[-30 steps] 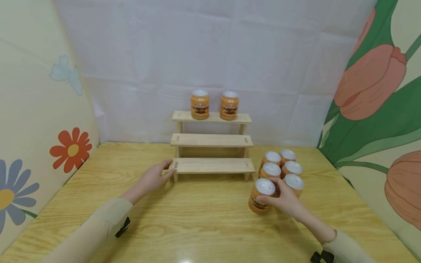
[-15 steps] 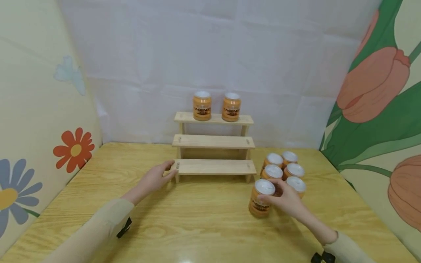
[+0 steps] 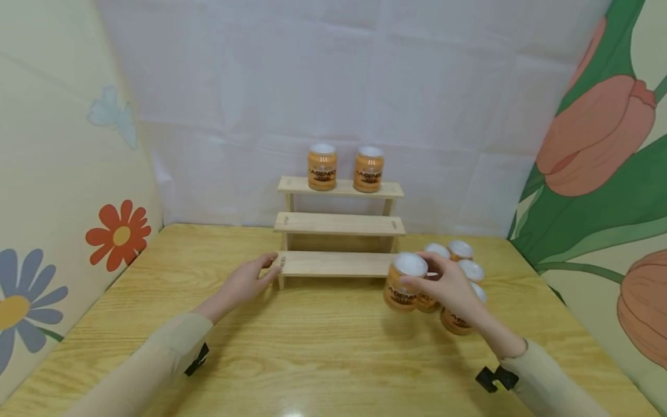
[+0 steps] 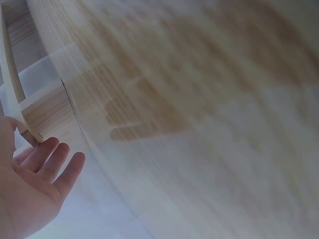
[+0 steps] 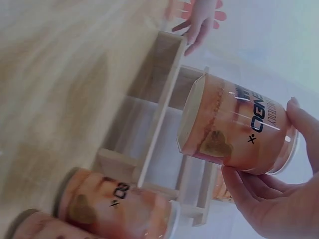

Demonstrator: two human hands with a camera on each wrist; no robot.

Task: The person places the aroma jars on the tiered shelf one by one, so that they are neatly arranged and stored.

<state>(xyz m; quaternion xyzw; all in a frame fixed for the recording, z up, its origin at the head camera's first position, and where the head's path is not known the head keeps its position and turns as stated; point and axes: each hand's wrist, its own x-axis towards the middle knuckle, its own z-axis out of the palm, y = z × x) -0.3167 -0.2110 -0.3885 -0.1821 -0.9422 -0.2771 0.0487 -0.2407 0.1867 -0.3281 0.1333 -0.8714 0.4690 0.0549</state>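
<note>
My right hand (image 3: 457, 291) holds an orange can (image 3: 400, 289) with a pale lid by its upper part, thumb on one side and fingers on the other. The can is lifted off the table, by the right end of a three-step wooden stand (image 3: 333, 263). In the right wrist view, that can (image 5: 234, 124) shows dark lettering and its pale underside. My left hand (image 3: 244, 286) pinches the left end of the lowest step; in the left wrist view, the thumb and fingers of this hand (image 4: 37, 184) lie on either side of the board end (image 4: 31, 135).
Two matching cans (image 3: 322, 168) stand apart on the top step. Several more (image 3: 461, 250) are grouped right of the stand, partly behind my right hand. A white cloth (image 3: 333, 75) hangs behind the wood-grain table (image 3: 292, 353), with flower-patterned panels (image 3: 589, 145) at both sides.
My right hand has raised the can off the table and carried it up and slightly left, toward the stand. The left hand has stayed at the lowest step's end. The view has shifted slightly.
</note>
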